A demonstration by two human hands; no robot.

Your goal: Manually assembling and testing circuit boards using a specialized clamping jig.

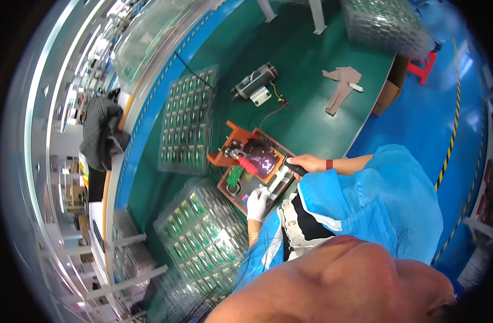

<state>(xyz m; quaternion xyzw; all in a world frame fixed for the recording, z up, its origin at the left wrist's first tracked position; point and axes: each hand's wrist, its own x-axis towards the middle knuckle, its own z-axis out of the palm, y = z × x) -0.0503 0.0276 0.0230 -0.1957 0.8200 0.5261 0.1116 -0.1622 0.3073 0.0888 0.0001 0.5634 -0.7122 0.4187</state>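
An orange-brown box-shaped fixture (238,201) stands on the green table in front of me. It carries a toggle clamp with a red handle (247,164) over a dark, shiny panel in an orange frame. My right hand (310,163), bare with a red wristband, is closed round a black handle (295,167) at the fixture's right side. In a white glove, my left hand (256,204) is at the near edge, fingers together beside a white strip (279,180); whatever they pinch is too small to make out. Left of the clamp lies a green circuit board (235,176).
Clear trays of circuit boards (186,121) lie on the left, with a stacked pile (203,237) nearer me. Beyond the fixture sits a black cylindrical device (255,81) with wires. Cut brown cardboard (344,86) lies to the right; more trays (386,27) stand at the far right.
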